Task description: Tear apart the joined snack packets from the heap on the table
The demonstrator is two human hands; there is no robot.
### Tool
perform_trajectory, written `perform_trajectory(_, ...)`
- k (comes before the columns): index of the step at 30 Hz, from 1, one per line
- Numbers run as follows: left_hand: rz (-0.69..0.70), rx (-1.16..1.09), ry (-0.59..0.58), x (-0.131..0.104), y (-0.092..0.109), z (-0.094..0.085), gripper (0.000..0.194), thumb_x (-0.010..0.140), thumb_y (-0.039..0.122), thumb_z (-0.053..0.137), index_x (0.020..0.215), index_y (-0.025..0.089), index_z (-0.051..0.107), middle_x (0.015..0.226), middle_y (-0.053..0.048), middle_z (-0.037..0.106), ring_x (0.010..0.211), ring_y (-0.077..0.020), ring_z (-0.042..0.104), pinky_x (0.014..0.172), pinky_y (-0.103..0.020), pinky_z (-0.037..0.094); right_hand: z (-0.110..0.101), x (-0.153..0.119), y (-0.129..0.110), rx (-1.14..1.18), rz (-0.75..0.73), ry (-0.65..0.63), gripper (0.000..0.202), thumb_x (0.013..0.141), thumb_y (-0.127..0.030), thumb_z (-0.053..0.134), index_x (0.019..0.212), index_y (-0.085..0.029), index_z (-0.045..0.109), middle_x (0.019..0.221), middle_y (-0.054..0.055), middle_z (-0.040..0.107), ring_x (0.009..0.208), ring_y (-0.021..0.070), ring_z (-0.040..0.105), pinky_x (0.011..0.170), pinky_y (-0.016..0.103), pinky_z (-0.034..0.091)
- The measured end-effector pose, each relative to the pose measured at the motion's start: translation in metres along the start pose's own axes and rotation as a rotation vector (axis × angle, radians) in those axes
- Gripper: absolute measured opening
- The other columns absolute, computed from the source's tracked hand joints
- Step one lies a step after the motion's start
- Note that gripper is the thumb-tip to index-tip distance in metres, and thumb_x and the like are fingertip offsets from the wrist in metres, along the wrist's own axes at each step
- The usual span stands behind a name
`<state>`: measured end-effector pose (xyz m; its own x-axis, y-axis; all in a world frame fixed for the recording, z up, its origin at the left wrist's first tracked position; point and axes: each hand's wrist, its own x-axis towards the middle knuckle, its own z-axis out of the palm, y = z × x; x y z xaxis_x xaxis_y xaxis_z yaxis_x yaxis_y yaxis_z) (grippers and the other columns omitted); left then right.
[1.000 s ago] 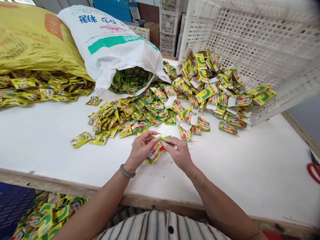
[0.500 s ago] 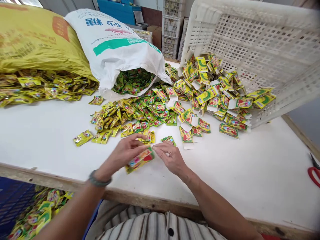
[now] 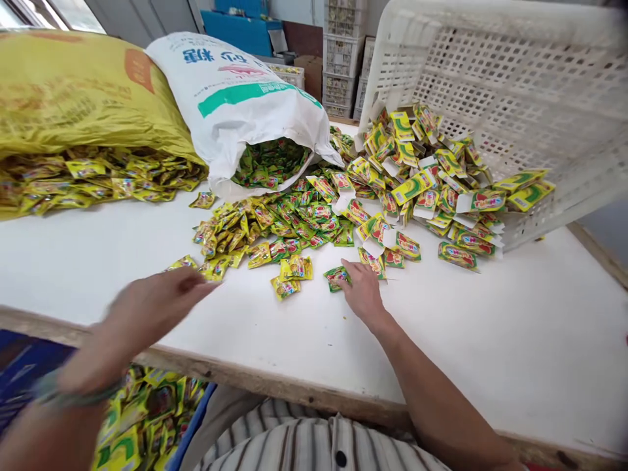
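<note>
Our right hand [image 3: 363, 291] mid-frame, fingers at a green packet [image 3: 334, 279], our blurred left hand [image 3: 159, 304] at left, both grips we cannot tell

Well back from the near edge of the bench [image 3: 490, 340], a yellow sack [image 3: 83, 98] lies beside a white sack [image 3: 245, 118] with a green band; a tilted lattice crate [image 3: 510, 98] stands near the right edge; past the far edge, stacked crates [image 3: 340, 57]

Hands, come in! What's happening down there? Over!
Left hand blurred, near yellow packets. Right hand at green packet. Small boxes close beyond right hand.
</note>
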<state>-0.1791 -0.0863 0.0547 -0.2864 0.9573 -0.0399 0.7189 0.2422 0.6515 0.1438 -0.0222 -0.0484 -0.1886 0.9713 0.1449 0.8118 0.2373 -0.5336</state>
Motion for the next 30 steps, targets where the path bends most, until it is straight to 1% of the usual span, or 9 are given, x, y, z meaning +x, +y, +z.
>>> perform_trajectory(2, 0.093, 0.276, 0.009, 0.02, 0.025, 0.045, 0.034, 0.074, 0.049, 0.065, 0.056, 0.02, 0.063, 0.051, -0.002, 0.058, 0.049, -0.0163, 0.047, 0.048, -0.023, 0.022, 0.001, -0.002, -0.001, -0.049, 0.015, -0.017, 0.041, 0.084, -0.026, 0.064, 0.124, -0.019, 0.062, 0.106, 0.014, 0.067, 0.103, 0.0292, 0.057, 0.093, 0.043, 0.041)
perform_trajectory(5, 0.143, 0.375, 0.061, 0.038, 0.056, 0.105, 0.041, 0.073, 0.055, 0.064, 0.055, 0.02, 0.056, 0.048, -0.005, 0.053, 0.053, -0.0225, 0.054, 0.048, -0.027, 0.025, 0.0, -0.003, 0.002, -0.06, 0.02, -0.027, 0.031, 0.081, -0.027, 0.066, 0.111, -0.018, 0.066, 0.095, 0.01, 0.067, 0.093, 0.0268, 0.057, 0.089, 0.04, 0.041)
perform_trajectory(9, 0.224, 0.353, 0.064, 0.044, 0.067, 0.147, 0.027, 0.065, 0.037, 0.076, 0.066, 0.02, 0.055, 0.072, -0.012, 0.063, 0.078, -0.0325, 0.061, 0.061, -0.033, 0.039, -0.004, -0.003, 0.006, 0.03, 0.002, -0.028, 0.011, 0.078, -0.027, 0.067, 0.086, -0.02, 0.064, 0.083, 0.005, 0.064, 0.081, 0.0221, 0.055, 0.078, 0.034, 0.04)
perform_trajectory(11, 0.273, 0.271, 0.074, 0.044, 0.064, 0.152, 0.023, 0.065, 0.029, 0.075, 0.072, 0.021, 0.055, 0.083, -0.013, 0.064, 0.089, -0.0335, 0.059, 0.07, -0.036, 0.041, -0.008, -0.002, 0.007, 0.136, 0.064, -0.03, 0.013, 0.078, -0.031, 0.067, 0.083, -0.021, 0.063, 0.074, 0.001, 0.06, 0.073, 0.0195, 0.053, 0.069, 0.03, 0.039)
perform_trajectory(14, 0.294, 0.042, 0.025, 0.041, 0.06, 0.152, 0.019, 0.069, 0.029, 0.07, 0.076, 0.022, 0.053, 0.079, -0.007, 0.062, 0.081, -0.0275, 0.059, 0.069, -0.034, 0.041, -0.017, 0.001, 0.005, 0.373, 0.188, -0.081, 0.021, 0.076, -0.041, 0.069, 0.083, -0.022, 0.063, 0.063, -0.003, 0.054, 0.059, 0.0151, 0.047, 0.057, 0.026, 0.035)
perform_trajectory(20, 0.195, -0.608, -0.514, 0.028, 0.074, 0.149, 0.028, 0.065, 0.035, 0.076, 0.081, 0.019, 0.059, 0.074, -0.002, 0.068, 0.067, -0.0189, 0.061, 0.06, -0.028, 0.043, -0.031, 0.0, -0.008, 0.597, 0.065, -0.101, 0.019, 0.075, -0.039, 0.068, 0.077, -0.02, 0.063, 0.079, 0.0, 0.061, 0.069, 0.0141, 0.053, 0.062, 0.026, 0.041)
perform_trajectory(22, 0.109, -0.744, -0.618, 0.023, 0.079, 0.149, 0.031, 0.06, 0.035, 0.08, 0.081, 0.017, 0.064, 0.075, -0.004, 0.07, 0.068, -0.0186, 0.062, 0.061, -0.028, 0.045, -0.032, -0.001, -0.008, 0.608, 0.093, -0.152, 0.018, 0.076, -0.037, 0.067, 0.074, -0.021, 0.061, 0.071, -0.001, 0.059, 0.065, 0.0137, 0.052, 0.059, 0.025, 0.04)
perform_trajectory(25, 0.047, -0.839, -0.644, 0.019, 0.082, 0.149, 0.029, 0.061, 0.034, 0.08, 0.082, 0.017, 0.069, 0.077, -0.003, 0.071, 0.068, -0.0164, 0.062, 0.063, -0.027, 0.046, -0.03, -0.001, -0.004, 0.685, 0.147, -0.21, 0.019, 0.075, -0.037, 0.068, 0.074, -0.021, 0.058, 0.06, -0.004, 0.055, 0.058, 0.0128, 0.05, 0.054, 0.024, 0.039)
perform_trajectory(30, 0.065, -0.854, -0.684, 0.023, 0.086, 0.154, 0.031, 0.061, 0.034, 0.083, 0.081, 0.016, 0.068, 0.074, 0.0, 0.069, 0.067, -0.0134, 0.06, 0.065, -0.025, 0.045, -0.028, 0.0, -0.001, 0.947, 0.238, -0.269, 0.039, 0.069, -0.039, 0.074, 0.101, -0.02, 0.061, 0.07, -0.003, 0.061, 0.064, 0.0134, 0.057, 0.061, 0.026, 0.045)
